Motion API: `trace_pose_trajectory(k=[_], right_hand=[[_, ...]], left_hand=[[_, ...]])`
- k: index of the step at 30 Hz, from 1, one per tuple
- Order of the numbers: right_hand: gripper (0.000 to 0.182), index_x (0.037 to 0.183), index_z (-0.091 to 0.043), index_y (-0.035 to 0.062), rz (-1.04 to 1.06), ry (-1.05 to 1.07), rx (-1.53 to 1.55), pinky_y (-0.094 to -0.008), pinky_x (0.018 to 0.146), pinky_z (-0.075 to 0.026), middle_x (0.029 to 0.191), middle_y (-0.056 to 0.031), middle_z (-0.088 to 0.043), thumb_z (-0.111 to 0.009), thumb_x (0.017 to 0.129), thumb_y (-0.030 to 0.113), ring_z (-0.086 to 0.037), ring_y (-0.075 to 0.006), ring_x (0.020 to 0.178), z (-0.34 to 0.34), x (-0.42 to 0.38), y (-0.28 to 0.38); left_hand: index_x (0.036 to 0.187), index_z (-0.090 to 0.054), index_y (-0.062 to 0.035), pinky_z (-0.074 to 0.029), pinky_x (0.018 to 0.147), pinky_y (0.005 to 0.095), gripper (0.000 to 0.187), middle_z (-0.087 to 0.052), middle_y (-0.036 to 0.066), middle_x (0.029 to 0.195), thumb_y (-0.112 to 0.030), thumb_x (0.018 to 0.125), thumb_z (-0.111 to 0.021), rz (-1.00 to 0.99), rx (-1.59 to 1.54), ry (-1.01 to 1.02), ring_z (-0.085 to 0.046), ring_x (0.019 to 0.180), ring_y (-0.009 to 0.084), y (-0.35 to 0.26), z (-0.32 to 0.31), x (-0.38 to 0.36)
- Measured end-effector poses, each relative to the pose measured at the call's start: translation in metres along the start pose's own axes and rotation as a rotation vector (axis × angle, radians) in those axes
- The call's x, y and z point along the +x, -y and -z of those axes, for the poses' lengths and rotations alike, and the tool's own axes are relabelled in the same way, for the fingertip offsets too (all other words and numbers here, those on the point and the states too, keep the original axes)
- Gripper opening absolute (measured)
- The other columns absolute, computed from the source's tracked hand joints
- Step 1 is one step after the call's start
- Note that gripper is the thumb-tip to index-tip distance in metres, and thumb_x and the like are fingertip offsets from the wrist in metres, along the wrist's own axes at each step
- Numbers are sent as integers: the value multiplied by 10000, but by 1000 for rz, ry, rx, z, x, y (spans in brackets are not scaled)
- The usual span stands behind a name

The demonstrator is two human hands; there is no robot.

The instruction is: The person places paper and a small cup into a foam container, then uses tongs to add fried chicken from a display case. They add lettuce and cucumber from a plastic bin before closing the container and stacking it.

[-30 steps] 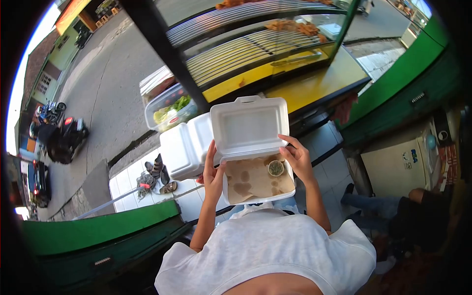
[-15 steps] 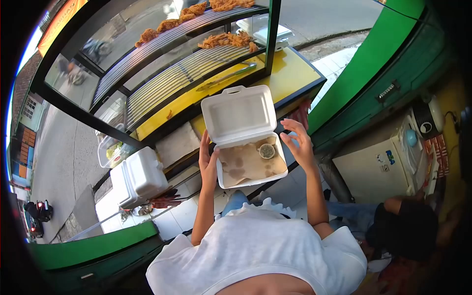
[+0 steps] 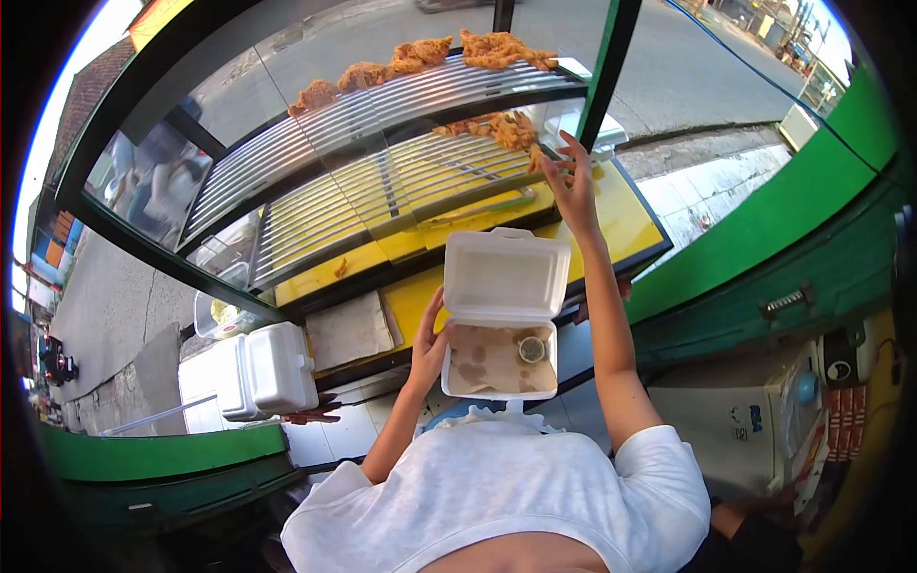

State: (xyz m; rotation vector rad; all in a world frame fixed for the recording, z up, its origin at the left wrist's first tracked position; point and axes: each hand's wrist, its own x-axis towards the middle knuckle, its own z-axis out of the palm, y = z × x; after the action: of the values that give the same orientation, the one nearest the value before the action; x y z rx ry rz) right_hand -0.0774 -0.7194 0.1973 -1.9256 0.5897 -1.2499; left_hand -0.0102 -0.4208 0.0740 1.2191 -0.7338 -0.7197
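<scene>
Left hand [image 3: 431, 346]: touching white box [image 3: 506, 277] — fingers spread
Right hand [image 3: 573, 186]: by chicken [image 3: 511, 130] — fingers spread
Cup [image 3: 532, 350]: in box, right of left hand

The person wears a white T-shirt [image 3: 506, 487] with short, loose sleeves [image 3: 661, 470]. The cloth looks thin and soft, with faint wrinkles, and its neckline [image 3: 521, 528] is wide and round. At the bottom, the hem [image 3: 478, 416] is wavy, like a small ruffle. The forearms and both hands are bare, without gloves.
</scene>
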Motion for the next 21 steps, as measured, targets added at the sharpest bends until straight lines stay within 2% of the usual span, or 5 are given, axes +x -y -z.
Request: trace_pose_trajectory(k=[6,12,16,18,21], right_hand=[[283,1146,-600,81,10,-93,147,-272,701,-454,986,-35,-512,-619,896,212,-540,-109,801,-5,15,-15],[291,1155,-620,89,-18,21,194,-276,763,-450,977,-24,-502,-614,881,188,-531,-114,847,-12,8,-12],[317,1178,-621,112,-5,214,241,-274,814,-439,1064,-46,-494,-619,873,197,-523,-148,925,-13,5,-2],[375,1226,-592,129,296,47,-85,-269,837,-431,1065,-54,-495,-637,866,222,-525,-180,906,-14,3,-11],[483,1338,-476,44,80,-3,237,-313,1015,-369,1310,-134,-470,-619,905,205,-495,-243,1172,-30,-1,-16]], left_hand=[[1451,-316,-77,-218,1113,313,605,-357,91,1471,27,882,-494,25,6,-56,-300,1371,184,6,2,13],[1453,-314,-73,-234,1109,314,619,-354,93,1472,34,873,-499,36,10,-126,-304,1368,183,8,2,14],[1450,-321,-71,-256,1092,305,596,-347,81,1480,33,885,-479,44,-39,-211,-304,1369,186,8,-5,14],[1448,-317,-60,-260,1087,302,601,-344,87,1481,41,878,-479,-11,-35,-272,-300,1373,185,8,-11,11],[1447,-314,-51,-258,1091,306,603,-342,92,1482,51,875,-476,-16,-36,-334,-292,1379,189,10,-23,5]])
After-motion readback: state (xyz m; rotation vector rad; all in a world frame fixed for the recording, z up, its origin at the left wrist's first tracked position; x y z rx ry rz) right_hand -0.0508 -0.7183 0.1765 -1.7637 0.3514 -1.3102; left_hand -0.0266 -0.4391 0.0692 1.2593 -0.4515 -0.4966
